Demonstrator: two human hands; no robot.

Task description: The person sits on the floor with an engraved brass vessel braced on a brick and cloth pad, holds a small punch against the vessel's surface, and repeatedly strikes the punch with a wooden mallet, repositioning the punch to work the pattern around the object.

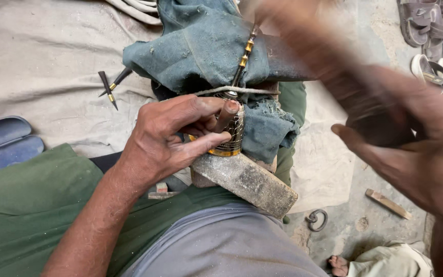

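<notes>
The left hand (pixel 173 136) is closed around a short dark punch (pixel 226 115), pinching it between thumb and fingers with its tip set on a patterned brass-coloured cylinder (pixel 230 137). That cylinder lies on a rough grey stone block (pixel 249 183) resting across the person's lap, partly wrapped in a dusty teal cloth (pixel 206 46). The right hand (pixel 411 154) is blurred, gripping a dark tool (pixel 370 110) raised above the work; what kind of tool it is cannot be told. Beige fabric (pixel 37 66) covers the floor on the left, with two pointed dark tools (pixel 109 87) and a blue case (pixel 3 141) lying on it. On bare dusty ground (pixel 355 225) to the right lie a metal ring (pixel 317 219), a wooden stick (pixel 388 203) and sandals (pixel 431 23).
</notes>
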